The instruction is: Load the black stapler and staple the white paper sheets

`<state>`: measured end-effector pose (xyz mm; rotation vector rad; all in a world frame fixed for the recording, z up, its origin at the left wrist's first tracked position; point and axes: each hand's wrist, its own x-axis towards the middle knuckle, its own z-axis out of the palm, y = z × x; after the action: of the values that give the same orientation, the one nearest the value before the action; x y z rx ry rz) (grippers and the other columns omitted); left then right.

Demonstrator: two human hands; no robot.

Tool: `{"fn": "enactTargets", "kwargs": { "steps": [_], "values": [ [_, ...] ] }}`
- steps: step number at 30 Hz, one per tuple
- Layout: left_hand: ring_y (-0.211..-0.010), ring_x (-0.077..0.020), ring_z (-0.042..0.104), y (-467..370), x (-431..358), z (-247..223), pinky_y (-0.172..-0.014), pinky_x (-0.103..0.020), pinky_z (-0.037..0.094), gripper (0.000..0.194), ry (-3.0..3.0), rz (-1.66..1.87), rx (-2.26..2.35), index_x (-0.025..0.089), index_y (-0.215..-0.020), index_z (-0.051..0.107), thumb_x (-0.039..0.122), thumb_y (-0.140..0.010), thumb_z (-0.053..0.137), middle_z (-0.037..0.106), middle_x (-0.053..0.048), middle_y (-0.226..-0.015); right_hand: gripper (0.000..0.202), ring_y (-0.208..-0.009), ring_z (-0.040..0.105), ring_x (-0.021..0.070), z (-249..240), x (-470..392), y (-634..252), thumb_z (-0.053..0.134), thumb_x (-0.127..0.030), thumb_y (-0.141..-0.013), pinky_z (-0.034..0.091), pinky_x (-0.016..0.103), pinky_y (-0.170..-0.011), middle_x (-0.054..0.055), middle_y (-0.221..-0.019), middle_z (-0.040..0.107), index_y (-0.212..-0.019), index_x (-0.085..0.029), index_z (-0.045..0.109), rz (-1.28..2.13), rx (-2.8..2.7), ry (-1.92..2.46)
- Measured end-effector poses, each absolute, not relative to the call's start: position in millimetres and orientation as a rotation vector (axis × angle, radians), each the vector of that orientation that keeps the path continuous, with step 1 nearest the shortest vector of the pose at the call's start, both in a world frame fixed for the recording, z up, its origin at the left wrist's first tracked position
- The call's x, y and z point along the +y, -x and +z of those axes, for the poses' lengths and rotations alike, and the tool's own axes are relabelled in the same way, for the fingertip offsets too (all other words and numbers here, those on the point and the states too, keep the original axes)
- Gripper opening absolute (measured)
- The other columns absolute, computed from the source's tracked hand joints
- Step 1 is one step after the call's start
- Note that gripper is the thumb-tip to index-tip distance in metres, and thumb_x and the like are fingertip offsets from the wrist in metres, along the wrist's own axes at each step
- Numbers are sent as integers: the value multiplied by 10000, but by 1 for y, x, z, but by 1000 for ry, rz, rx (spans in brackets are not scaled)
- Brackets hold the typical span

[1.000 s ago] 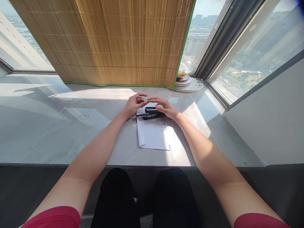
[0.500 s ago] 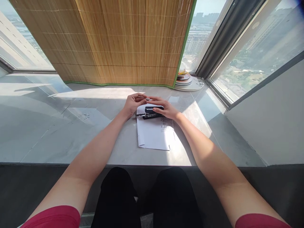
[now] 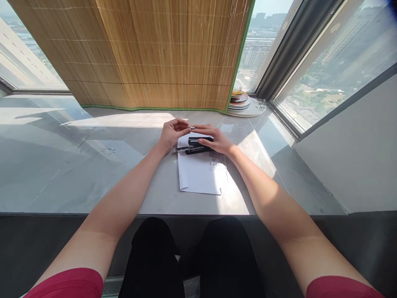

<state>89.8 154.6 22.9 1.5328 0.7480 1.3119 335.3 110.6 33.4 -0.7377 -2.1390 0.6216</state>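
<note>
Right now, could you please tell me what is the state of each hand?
Left hand: closed, thumb and fingers pinching a small silvery piece, probably staples.
Right hand: open, thumb apart, fingertips at that piece; contact cannot be told.

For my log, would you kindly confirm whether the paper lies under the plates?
No, the white paper lies under the stapler, away from the plates.

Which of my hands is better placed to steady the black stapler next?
Probably your right hand: its thumb is over the stapler, though contact is unclear. Your left hand is farther left, fingertips at a small pale piece.
</note>
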Motion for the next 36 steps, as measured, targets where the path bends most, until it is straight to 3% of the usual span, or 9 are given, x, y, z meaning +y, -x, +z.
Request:
{"fn": "enactTargets", "kwargs": {
  "steps": [4,7,10,12,15,20,25,29,36],
  "values": [
    [-952,-252,811,-92,151,26,-981,-481,670,568,-1528,1323,722,205,-966,700,542,-661,1040,816,-71,-969,557,-1456,625,326,35,110,-335,657,-736,-1008,415,589,-1275,51,-1561,689,-1414,-374,776,587,-2099,773],
    [-968,-249,817,-91,153,25,-944,-465,679,491,-1491,1356,751,226,-1010,655,567,-809,946,821,-89,-1040,536,-1417,652,324,35,110,-334,659,-729,-1006,436,582,-1255,56,-1502,732,-1360,-356,807,553,-2032,813],
    [-920,-232,800,-81,162,20,-879,-434,683,224,-1513,1484,975,240,-962,658,438,-975,764,801,-66,-970,494,-1374,671,315,31,116,-338,665,-706,-1003,525,543,-1155,71,-1422,777,-1269,-330,844,483,-1878,954],
    [-967,-244,777,-74,170,15,-922,-452,672,103,-1638,1550,1212,240,-876,675,274,-972,667,785,-63,-968,444,-1337,679,309,25,124,-345,638,-648,-1026,578,507,-1054,84,-1363,802,-1199,-304,859,408,-1725,1106],
    [-1229,-288,713,-67,179,5,-1136,-506,586,212,-1945,1411,1467,240,-875,747,108,-874,583,783,-83,-1202,320,-1246,703,313,14,138,-362,621,-457,-1028,545,536,-1104,103,-1226,838,-1081,-256,865,253,-1510,1387],
    [-1524,-355,528,-73,185,-10,-1304,-585,391,495,-2184,990,1483,263,-1252,796,99,-833,591,674,-83,-1553,362,-1368,609,374,1,145,-386,576,-188,-916,415,593,-1244,184,-1250,804,-1170,-135,827,171,-1332,1810],
    [-1421,-410,573,-74,180,-7,-1209,-627,418,508,-2242,839,1563,246,-1267,784,86,-831,577,715,-139,-1468,382,-1346,580,423,-3,143,-388,545,-171,-862,408,637,-1221,216,-1249,783,-1113,-118,829,150,-1450,1875],
    [-1244,-416,586,-71,170,4,-1073,-610,462,340,-2241,864,1742,271,-1121,765,111,-882,583,732,-162,-1266,345,-1293,581,434,-5,144,-387,572,-201,-839,442,660,-1173,194,-1214,789,-1050,-176,844,124,-1496,1870],
    [-1247,-437,551,-73,166,9,-1034,-601,461,196,-2209,843,1854,254,-1100,705,174,-978,574,667,-192,-1199,325,-1309,551,425,-1,141,-385,568,-172,-809,447,632,-1169,149,-1212,805,-973,-194,847,184,-1475,1904]
  ]
}}
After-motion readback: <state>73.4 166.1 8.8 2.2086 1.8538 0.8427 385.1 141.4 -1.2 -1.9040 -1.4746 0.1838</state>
